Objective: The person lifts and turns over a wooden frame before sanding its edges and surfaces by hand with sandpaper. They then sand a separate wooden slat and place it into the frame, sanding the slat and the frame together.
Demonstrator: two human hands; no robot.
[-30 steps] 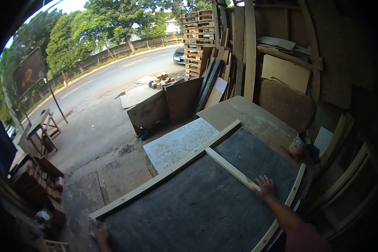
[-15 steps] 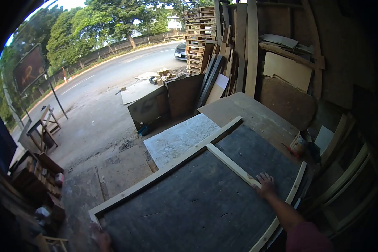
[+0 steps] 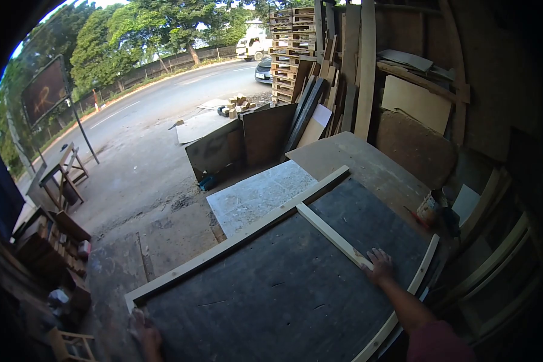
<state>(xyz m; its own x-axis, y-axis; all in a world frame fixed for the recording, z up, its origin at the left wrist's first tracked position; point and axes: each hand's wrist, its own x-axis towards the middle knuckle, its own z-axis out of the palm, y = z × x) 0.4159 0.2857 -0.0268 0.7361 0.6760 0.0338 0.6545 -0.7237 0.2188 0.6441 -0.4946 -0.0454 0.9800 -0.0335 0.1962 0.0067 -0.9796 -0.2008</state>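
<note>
Pale wooden strips lie as a frame on a dark panel [image 3: 241, 289]. The long strip [image 3: 235, 238] runs along the far side, a crosspiece [image 3: 329, 229] meets it, and a near strip [image 3: 425, 262] follows the right edge. My right hand [image 3: 380, 265] rests at the crosspiece's near end, fingers spread, thumb side against the wood. At the left corner my left hand [image 3: 145, 335] is closed around a short end strip [image 3: 130, 301]; it is dim, and the strip's lower part is hidden behind it.
Beyond the panel lie a whitish board [image 3: 259, 196] and a brown board [image 3: 356, 157]. A tin [image 3: 427, 208] stands at the right. Planks [image 3: 365, 72] and stacked pallets [image 3: 291, 51] stand behind. A wooden stand [image 3: 63, 175] is at the left, by the road [image 3: 157, 96].
The view has shifted slightly. My right hand stays at the crosspiece end and my left hand at the corner. A white truck now shows on the road behind the car.
</note>
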